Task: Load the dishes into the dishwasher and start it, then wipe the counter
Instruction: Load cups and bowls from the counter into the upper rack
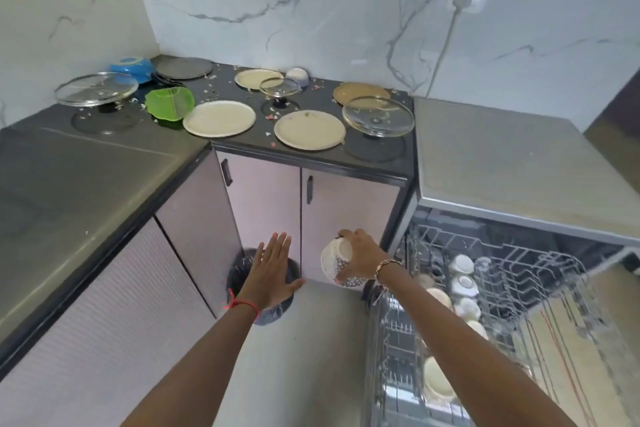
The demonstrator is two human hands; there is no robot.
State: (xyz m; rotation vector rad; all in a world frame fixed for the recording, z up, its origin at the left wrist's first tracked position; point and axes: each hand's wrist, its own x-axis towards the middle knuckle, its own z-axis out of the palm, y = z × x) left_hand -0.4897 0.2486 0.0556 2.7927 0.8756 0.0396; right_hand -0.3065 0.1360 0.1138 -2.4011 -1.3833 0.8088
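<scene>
L-shaped counter (86,191) fills left and upper centre of frame. On its back run: plates (219,118), lids (378,115) between and beside them, small bowl (297,74) at the wall. Dishwasher (502,156) at right, butting the counter end; rack (540,270) pulled out at lower right, racked bowls (462,263) in it. Bin (239,274) on floor at lower centre, left hand (272,274) over it. Right hand (362,258) grips a tipped bowl (334,260) just left of the rack.

No text, label, brand, number or sign is being shown legibly anywhere; nothing readable is being displayed.
</scene>
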